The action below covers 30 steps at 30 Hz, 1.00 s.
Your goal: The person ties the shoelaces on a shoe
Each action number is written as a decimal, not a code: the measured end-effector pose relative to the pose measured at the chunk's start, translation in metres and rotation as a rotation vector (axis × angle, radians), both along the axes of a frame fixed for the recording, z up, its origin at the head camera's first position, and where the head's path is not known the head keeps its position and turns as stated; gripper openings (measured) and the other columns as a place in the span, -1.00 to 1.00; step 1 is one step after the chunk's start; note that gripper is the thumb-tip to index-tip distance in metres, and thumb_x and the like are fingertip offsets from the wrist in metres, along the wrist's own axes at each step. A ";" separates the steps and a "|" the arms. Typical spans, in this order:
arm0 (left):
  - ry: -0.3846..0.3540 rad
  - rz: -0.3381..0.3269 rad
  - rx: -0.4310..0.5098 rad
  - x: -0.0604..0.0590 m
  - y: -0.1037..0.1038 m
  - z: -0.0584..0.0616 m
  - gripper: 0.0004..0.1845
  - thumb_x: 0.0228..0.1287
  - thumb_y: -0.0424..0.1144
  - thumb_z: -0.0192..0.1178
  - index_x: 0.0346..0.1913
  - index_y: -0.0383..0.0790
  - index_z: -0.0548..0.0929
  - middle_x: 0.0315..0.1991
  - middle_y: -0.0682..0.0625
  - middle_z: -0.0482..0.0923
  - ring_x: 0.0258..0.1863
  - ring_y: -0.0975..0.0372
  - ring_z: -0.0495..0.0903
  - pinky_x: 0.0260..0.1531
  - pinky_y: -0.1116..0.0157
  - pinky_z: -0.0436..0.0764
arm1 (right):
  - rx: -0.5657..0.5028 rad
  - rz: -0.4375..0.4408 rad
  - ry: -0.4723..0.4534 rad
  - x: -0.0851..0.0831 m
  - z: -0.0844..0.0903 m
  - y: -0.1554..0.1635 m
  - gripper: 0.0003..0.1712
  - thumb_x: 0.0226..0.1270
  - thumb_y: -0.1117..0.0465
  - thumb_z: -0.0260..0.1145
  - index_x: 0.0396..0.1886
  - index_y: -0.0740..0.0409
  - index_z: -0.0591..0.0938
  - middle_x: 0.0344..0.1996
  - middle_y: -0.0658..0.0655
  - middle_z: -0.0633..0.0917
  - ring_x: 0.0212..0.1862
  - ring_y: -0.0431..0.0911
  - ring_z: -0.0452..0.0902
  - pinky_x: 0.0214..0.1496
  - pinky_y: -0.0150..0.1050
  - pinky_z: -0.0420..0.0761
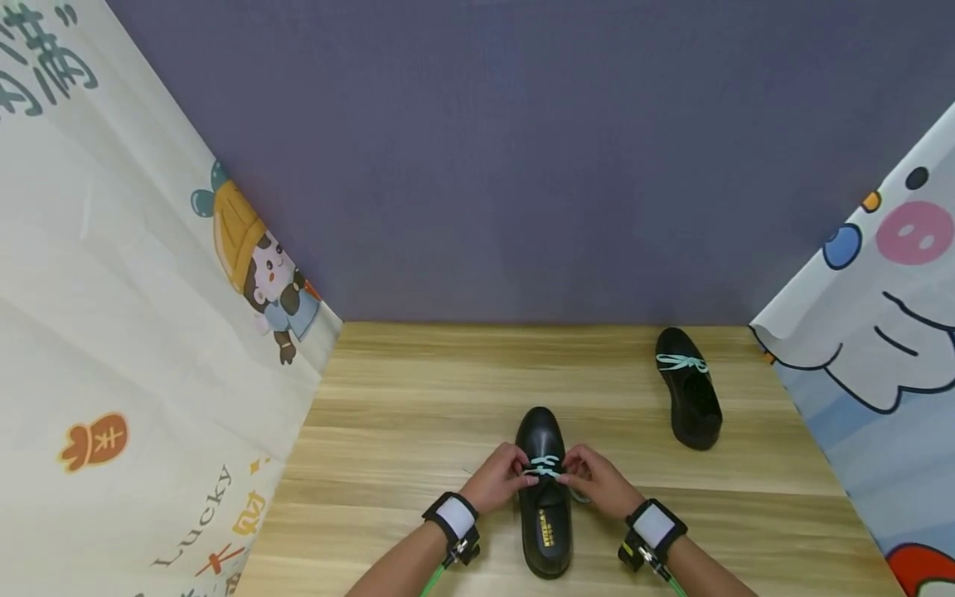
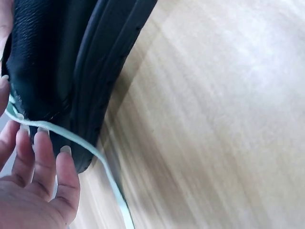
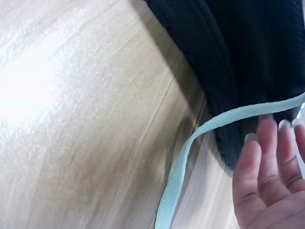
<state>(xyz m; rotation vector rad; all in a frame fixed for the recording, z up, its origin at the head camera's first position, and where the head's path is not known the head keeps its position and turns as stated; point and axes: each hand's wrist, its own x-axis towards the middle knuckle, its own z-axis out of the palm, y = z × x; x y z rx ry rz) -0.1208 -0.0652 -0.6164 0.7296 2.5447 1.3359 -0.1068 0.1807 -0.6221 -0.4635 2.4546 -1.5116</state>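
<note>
Both hands, left hand (image 1: 498, 481) and right hand (image 1: 597, 479), pinch the mint lace (image 1: 545, 466) over the near black shoe (image 1: 545, 531); a second shoe (image 1: 690, 390) lies far right.

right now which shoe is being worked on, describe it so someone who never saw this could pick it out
On the wooden table, two black shoes with mint-green laces lie apart. It is the near shoe, at the front edge, between the left hand and right hand, which pinch its lace. Unlike the far shoe, it shows a yellow insole label.
</note>
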 end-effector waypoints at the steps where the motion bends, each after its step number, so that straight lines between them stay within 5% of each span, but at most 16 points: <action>1: 0.013 0.003 -0.004 0.001 0.001 -0.001 -0.74 0.30 -0.22 0.37 -0.13 -0.27 0.54 -0.29 0.02 0.39 -0.36 0.41 0.37 -0.30 0.46 0.47 | -0.004 0.006 0.000 0.000 0.000 0.001 -0.75 0.38 0.12 0.37 -0.15 0.15 0.52 -0.34 0.01 0.58 -0.32 -0.25 0.48 -0.30 -0.33 0.51; 9: 0.084 0.014 -0.035 0.001 0.005 -0.002 -0.72 0.34 -0.21 0.33 -0.04 -0.22 0.49 -0.17 0.04 0.34 -0.17 0.23 0.50 -0.13 0.38 0.54 | -0.025 0.036 -0.005 0.002 0.000 0.002 -0.80 0.39 0.13 0.35 -0.21 0.14 0.54 -0.35 -0.02 0.59 -0.32 -0.27 0.49 -0.29 -0.34 0.52; 18: 0.107 0.011 -0.047 -0.002 0.006 -0.005 -0.75 0.31 -0.21 0.35 -0.12 -0.20 0.51 -0.32 0.07 0.49 -0.28 0.32 0.40 -0.24 0.44 0.42 | -0.049 0.068 -0.105 0.003 0.001 0.005 -0.78 0.34 0.15 0.39 -0.20 0.16 0.55 -0.37 0.02 0.57 -0.34 -0.23 0.49 -0.31 -0.35 0.49; 30: 0.026 -0.035 -0.053 -0.001 -0.002 0.005 -0.90 0.39 -0.27 0.27 -0.20 -0.23 0.59 -0.44 0.16 0.43 -0.43 0.44 0.39 -0.36 0.47 0.44 | -0.170 0.170 -0.241 0.000 0.007 0.012 -0.83 0.49 0.28 0.21 -0.06 0.31 0.51 -0.29 0.14 0.58 -0.30 -0.13 0.56 -0.27 -0.31 0.58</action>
